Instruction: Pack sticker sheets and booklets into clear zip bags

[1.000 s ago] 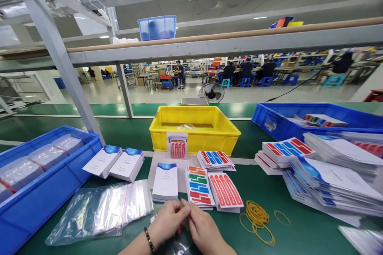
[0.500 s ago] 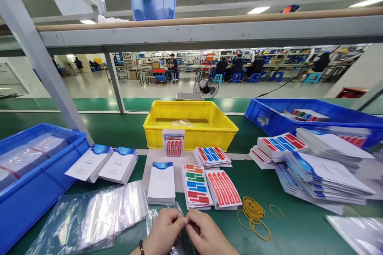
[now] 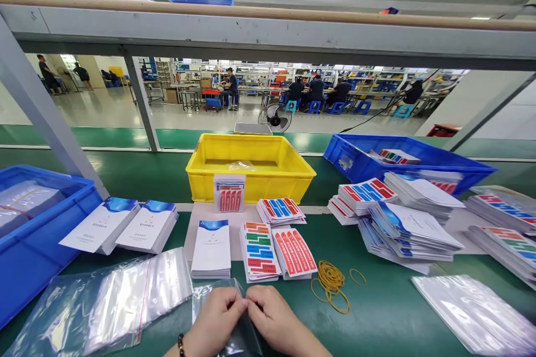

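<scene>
My left hand (image 3: 220,315), with a beaded bracelet on its wrist, and my right hand (image 3: 272,315) meet near the bottom centre. Both pinch the top edge of a clear plastic bag (image 3: 238,340), fingertips almost touching. The bag hangs below them, partly hidden by the hands. Just beyond it lie a stack of white booklets with blue tops (image 3: 211,251), a stack of multicoloured sticker sheets (image 3: 260,251) and a stack of red sticker sheets (image 3: 294,252). To the left, more clear zip bags (image 3: 138,301) are spread on the green table.
A yellow bin (image 3: 251,181) stands behind the stacks, with a sticker card (image 3: 229,193) against its front. Blue bins (image 3: 46,234) flank it left and right. Yellow rubber bands (image 3: 330,281) lie right of the stickers; booklet piles (image 3: 410,228) and plastic bags (image 3: 477,312) lie farther right.
The view has turned right and tilted downward, so more of the right-side piles shows. Both hands keep pinching the bag's edge and are slightly farther apart at the fingers' backs.
</scene>
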The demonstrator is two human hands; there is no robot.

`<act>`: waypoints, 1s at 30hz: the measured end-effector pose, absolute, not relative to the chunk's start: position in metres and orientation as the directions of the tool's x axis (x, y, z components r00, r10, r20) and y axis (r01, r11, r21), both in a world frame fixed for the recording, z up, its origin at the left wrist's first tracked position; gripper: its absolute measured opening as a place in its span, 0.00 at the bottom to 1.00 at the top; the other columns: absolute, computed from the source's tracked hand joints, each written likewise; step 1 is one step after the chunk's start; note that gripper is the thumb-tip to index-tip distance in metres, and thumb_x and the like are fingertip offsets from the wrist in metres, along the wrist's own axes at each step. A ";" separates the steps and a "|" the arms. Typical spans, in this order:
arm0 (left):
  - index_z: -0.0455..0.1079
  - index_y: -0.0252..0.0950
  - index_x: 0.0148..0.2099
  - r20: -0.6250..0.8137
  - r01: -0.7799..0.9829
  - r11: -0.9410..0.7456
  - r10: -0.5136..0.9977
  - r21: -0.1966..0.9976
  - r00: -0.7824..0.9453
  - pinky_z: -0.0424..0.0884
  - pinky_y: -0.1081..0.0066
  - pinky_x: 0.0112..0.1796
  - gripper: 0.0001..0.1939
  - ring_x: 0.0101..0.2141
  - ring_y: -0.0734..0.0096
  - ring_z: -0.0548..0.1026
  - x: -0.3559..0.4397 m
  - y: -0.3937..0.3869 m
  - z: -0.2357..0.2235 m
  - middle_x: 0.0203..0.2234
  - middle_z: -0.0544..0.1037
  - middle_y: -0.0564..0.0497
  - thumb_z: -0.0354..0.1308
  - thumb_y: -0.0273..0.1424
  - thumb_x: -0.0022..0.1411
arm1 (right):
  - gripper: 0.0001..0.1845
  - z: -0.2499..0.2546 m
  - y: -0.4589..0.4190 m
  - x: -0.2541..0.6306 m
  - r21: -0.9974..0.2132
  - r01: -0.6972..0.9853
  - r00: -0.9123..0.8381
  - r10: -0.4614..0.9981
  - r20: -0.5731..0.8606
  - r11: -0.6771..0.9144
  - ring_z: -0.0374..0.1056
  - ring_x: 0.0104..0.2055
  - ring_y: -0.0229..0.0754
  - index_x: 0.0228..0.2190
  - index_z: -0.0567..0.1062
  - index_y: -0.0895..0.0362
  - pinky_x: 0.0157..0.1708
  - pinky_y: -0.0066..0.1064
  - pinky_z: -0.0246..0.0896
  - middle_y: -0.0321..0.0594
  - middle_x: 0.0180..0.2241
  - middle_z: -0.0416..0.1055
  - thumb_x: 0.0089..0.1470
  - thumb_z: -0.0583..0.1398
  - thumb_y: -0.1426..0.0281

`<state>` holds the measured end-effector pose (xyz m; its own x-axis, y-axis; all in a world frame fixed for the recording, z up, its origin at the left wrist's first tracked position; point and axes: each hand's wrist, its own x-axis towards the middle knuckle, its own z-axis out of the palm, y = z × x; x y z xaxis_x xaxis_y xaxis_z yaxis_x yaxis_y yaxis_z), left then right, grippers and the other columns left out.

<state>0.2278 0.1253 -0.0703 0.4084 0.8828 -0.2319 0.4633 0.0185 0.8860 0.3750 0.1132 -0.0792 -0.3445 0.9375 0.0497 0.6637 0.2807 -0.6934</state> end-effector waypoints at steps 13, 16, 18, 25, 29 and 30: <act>0.54 0.35 0.16 -0.316 0.373 0.207 0.913 0.905 0.260 0.49 0.75 0.20 0.16 0.17 0.78 0.53 0.221 0.138 -0.074 0.12 0.54 0.57 0.47 0.37 0.52 | 0.14 -0.067 0.108 0.379 -0.526 0.684 -0.468 0.857 0.215 0.505 0.62 0.35 0.42 0.38 0.66 0.57 0.34 0.30 0.57 0.43 0.34 0.65 0.46 0.53 0.72; 0.62 0.34 0.24 -0.052 0.429 -0.063 0.967 0.901 0.250 0.59 0.73 0.27 0.14 0.24 0.72 0.63 0.217 0.134 -0.066 0.20 0.66 0.51 0.46 0.37 0.56 | 0.13 -0.069 0.110 0.384 -0.553 0.679 -0.478 0.862 0.167 0.483 0.64 0.32 0.40 0.34 0.69 0.57 0.32 0.29 0.56 0.42 0.30 0.68 0.53 0.47 0.75; 0.66 0.35 0.35 0.195 0.444 -0.366 0.902 0.818 0.385 0.60 0.69 0.38 0.10 0.36 0.66 0.66 0.214 0.130 -0.059 0.31 0.71 0.47 0.47 0.33 0.57 | 0.13 -0.066 0.112 0.390 -0.617 0.652 -0.470 0.874 0.127 0.440 0.64 0.32 0.39 0.32 0.70 0.57 0.32 0.28 0.56 0.41 0.29 0.69 0.55 0.47 0.74; 0.67 0.37 0.28 -0.107 0.629 -0.358 0.809 0.690 0.578 0.58 0.74 0.30 0.06 0.29 0.71 0.67 0.204 0.133 -0.046 0.25 0.72 0.52 0.53 0.32 0.53 | 0.10 -0.046 0.118 0.416 -0.752 0.586 -0.537 0.839 -0.081 0.302 0.59 0.25 0.33 0.16 0.65 0.59 0.25 0.23 0.52 0.33 0.21 0.62 0.46 0.58 0.73; 0.68 0.37 0.30 -0.162 0.603 -0.341 0.764 0.721 0.625 0.57 0.77 0.27 0.07 0.27 0.74 0.67 0.205 0.132 -0.050 0.26 0.74 0.54 0.49 0.28 0.54 | 0.13 -0.045 0.123 0.410 -0.769 0.470 -0.533 0.834 0.144 0.433 0.62 0.32 0.35 0.18 0.66 0.59 0.32 0.26 0.57 0.38 0.28 0.65 0.53 0.53 0.71; 0.69 0.37 0.30 -0.175 0.597 -0.345 0.746 0.724 0.643 0.57 0.77 0.27 0.08 0.27 0.75 0.68 0.207 0.131 -0.053 0.26 0.74 0.54 0.49 0.27 0.53 | 0.12 -0.046 0.126 0.404 -0.738 0.479 -0.507 0.836 0.210 0.476 0.62 0.34 0.36 0.22 0.68 0.59 0.34 0.27 0.58 0.39 0.30 0.65 0.55 0.51 0.72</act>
